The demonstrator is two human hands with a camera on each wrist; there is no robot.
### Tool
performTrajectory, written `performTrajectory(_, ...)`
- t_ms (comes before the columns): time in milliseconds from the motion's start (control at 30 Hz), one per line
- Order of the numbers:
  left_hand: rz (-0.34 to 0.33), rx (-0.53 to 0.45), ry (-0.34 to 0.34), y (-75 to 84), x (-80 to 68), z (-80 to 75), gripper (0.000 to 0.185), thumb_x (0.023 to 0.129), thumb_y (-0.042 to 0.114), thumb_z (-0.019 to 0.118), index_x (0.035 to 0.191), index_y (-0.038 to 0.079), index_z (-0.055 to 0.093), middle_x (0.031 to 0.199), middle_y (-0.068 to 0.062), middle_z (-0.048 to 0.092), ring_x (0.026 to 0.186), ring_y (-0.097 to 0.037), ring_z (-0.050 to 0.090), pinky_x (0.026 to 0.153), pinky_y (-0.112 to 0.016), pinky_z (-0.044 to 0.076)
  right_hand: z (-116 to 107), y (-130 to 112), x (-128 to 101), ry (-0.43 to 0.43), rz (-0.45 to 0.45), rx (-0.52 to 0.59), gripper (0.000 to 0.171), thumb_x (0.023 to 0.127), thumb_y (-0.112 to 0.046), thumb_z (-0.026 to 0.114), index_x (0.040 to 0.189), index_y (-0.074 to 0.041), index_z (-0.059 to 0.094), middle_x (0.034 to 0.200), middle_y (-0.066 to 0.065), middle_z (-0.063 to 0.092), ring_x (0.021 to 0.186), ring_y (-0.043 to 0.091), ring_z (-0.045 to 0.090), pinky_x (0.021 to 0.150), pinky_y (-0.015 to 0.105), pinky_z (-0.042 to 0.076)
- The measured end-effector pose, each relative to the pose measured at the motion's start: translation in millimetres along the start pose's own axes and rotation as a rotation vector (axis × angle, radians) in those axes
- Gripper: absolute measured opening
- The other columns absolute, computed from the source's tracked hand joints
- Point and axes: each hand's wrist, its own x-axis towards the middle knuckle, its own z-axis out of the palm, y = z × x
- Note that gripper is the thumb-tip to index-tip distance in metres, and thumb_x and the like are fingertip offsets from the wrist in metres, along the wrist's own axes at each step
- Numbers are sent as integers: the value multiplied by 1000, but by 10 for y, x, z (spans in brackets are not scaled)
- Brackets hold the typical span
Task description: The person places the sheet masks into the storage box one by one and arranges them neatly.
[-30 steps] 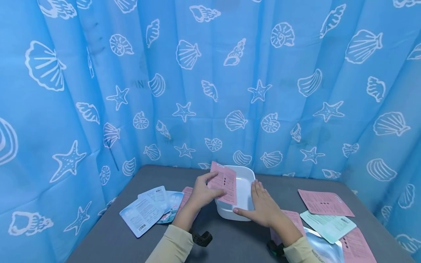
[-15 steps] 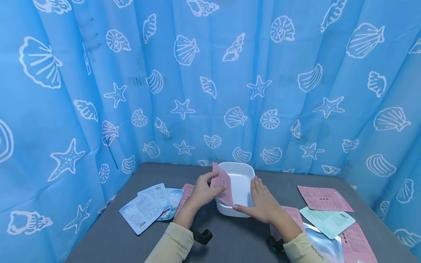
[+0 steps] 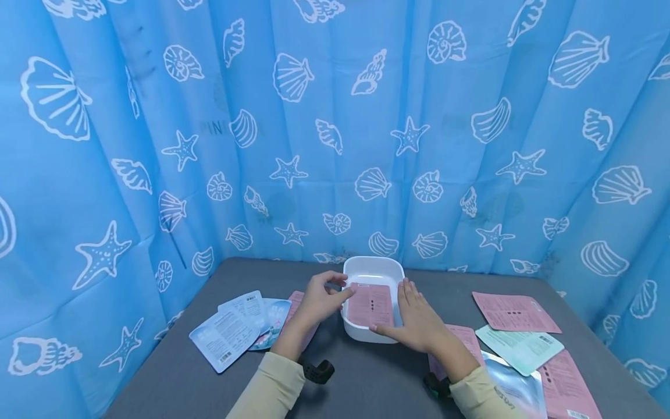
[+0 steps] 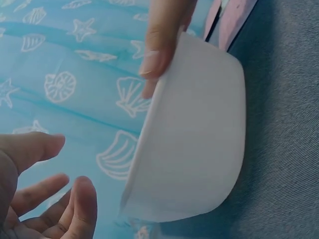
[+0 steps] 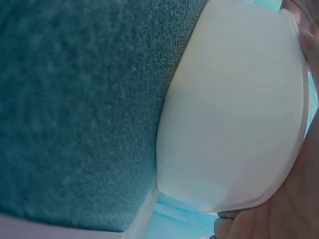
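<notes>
Blue curtains (image 3: 366, 116) printed with white shells and starfish close in a grey worktop (image 3: 366, 378). Between the two hands stands a white tub (image 3: 373, 267), and a pink sachet (image 3: 371, 304) lies flat inside it. Right hand (image 3: 419, 320) rests straight-fingered along the tub's near right rim, its grip spread. Left hand (image 3: 316, 299) hovers at the left rim, fingers loose and holding nothing. More sachets (image 3: 515, 331) lie scattered outward of either hand.

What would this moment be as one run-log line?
left hand: open beside tub | right hand: steadies white tub | pink packet: flat in tub | table: more packets both sides
</notes>
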Motion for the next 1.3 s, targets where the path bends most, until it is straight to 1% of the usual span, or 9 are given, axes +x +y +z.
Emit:
performTrajectory(333, -39, 38, 37, -121, 10, -209, 34, 98, 38, 77, 125, 18, 74, 126, -7, 72, 93, -17, 69, 79, -32, 62, 87, -24, 74, -24, -6, 10, 130, 87, -78, 64, 165, 12, 12, 174, 32, 11, 163, 50, 10, 129, 66, 20)
performTrajectory(533, -65, 74, 8, -230, -69, -393, 36, 98, 39, 78, 127, 18, 73, 129, -9, 72, 94, -16, 68, 76, -29, 59, 148, -54, 4, -37, 2, 24, 131, 87, -79, 64, 166, 10, 11, 175, 29, 10, 163, 50, 9, 129, 67, 20)
performTrajectory(667, -63, 140, 28, -260, -140, -652, 35, 96, 35, 80, 126, 18, 74, 131, -8, 71, 97, -17, 70, 77, -32, 61, 143, -78, -15, -13, -10, 14, 130, 86, -80, 64, 165, 10, 14, 175, 29, 12, 163, 49, 11, 128, 67, 22)
performTrajectory(767, -73, 235, 67, -288, -169, -956, 38, 97, 35, 80, 128, 16, 73, 132, -8, 69, 103, -21, 70, 79, -36, 62, 107, -89, 6, 10, -34, 6, 131, 86, -81, 64, 165, 11, 16, 175, 30, 14, 162, 50, 13, 127, 67, 24)
performTrajectory(867, -119, 356, 111, -304, -164, -1312, 46, 99, 39, 77, 134, 11, 70, 137, -14, 66, 112, -30, 69, 86, -44, 62, 52, -84, 35, 26, -43, -2, 132, 86, -82, 63, 165, 11, 15, 175, 30, 14, 162, 51, 13, 128, 67, 24)
performTrajectory(1033, -281, 513, 124, -353, -197, -1881, 68, 102, 49, 68, 148, 0, 56, 151, -29, 53, 135, -50, 56, 103, -63, 54, -27, -22, 59, 34, -23, -21, 134, 85, -82, 64, 165, 12, 13, 175, 31, 12, 162, 52, 12, 127, 68, 22)
performTrajectory(1167, -524, 538, 59, -506, -357, -2263, 92, 102, 56, 63, 157, -12, 36, 159, -41, 37, 144, -61, 40, 111, -71, 45, -32, 29, 83, 18, -9, -27, 135, 84, -84, 64, 165, 12, 14, 175, 31, 11, 162, 52, 12, 127, 69, 21)
performTrajectory(1233, -648, 529, 22, -583, -452, -2408, 100, 101, 56, 63, 158, -17, 27, 158, -46, 31, 144, -65, 35, 112, -72, 42, -13, 44, 108, 4, -5, -23, 135, 84, -85, 63, 165, 11, 13, 175, 30, 10, 163, 51, 10, 128, 69, 20)
performTrajectory(1300, -735, 502, -2, -638, -531, -2512, 106, 99, 56, 66, 157, -20, 22, 157, -48, 28, 144, -67, 32, 114, -73, 40, 12, 50, 136, -5, -8, -13, 135, 84, -84, 63, 165, 11, 12, 176, 30, 9, 163, 51, 10, 128, 69, 20)
